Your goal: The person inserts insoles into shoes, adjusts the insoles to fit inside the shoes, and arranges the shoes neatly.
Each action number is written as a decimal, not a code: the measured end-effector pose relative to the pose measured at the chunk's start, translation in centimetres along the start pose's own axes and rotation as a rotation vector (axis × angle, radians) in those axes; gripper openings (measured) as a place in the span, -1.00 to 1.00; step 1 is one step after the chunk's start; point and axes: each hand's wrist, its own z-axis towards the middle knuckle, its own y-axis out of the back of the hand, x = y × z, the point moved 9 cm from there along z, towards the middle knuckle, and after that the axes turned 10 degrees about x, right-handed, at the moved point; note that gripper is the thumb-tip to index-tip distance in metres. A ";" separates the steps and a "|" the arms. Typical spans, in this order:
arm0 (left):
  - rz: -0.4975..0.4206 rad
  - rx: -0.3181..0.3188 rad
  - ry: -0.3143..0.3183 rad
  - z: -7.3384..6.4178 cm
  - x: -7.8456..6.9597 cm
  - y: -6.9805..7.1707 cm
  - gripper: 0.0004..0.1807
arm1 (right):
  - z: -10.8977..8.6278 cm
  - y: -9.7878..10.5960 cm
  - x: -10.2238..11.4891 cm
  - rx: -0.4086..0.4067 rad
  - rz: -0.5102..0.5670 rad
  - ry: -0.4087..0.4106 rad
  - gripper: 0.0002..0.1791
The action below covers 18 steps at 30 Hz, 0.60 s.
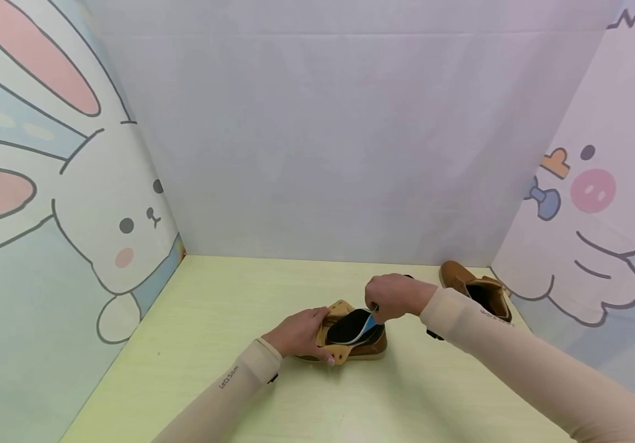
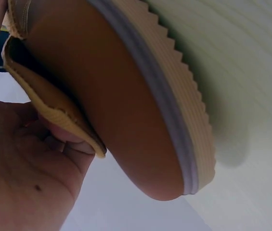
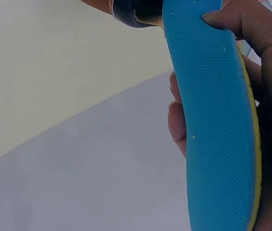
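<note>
A brown ankle boot (image 1: 371, 351) with tan flaps lies on the table, its opening spread. My left hand (image 1: 298, 332) grips the boot by its flaps; in the left wrist view the fingers curl round a flap edge beside the brown side (image 2: 116, 91) and zigzag-edged sole. Over the opening, my right hand (image 1: 395, 296) pinches a blue insole (image 3: 213, 120) with a yellow foam edge. Thumb and fingers lie on opposite faces of it. The insole's far end meets the boot opening, and how deep it reaches is hidden. A black, pale-rimmed oval surface (image 1: 347, 326) shows in the opening.
Another brown boot (image 1: 456, 277) lies at the back right of the pale yellow-green table (image 1: 223, 289), near the wall. A plain pale curtain (image 1: 323, 141) closes the back. Side panels carry a cartoon rabbit (image 1: 101, 234) and a pink-cheeked figure (image 1: 583, 234).
</note>
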 end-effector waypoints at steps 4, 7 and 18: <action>-0.011 0.001 0.001 0.0 0.1 0.0 0.32 | 0.7 -0.5 0.6 -0.011 -0.003 0.008 -0.45; -0.014 -0.001 -0.002 0.0 0.1 0.0 0.31 | 1.2 -0.7 0.9 -0.017 -0.020 0.011 -0.49; -0.007 -0.010 -0.011 0.1 0.2 -0.2 0.31 | 1.5 -1.4 1.2 -0.050 -0.012 0.018 -0.69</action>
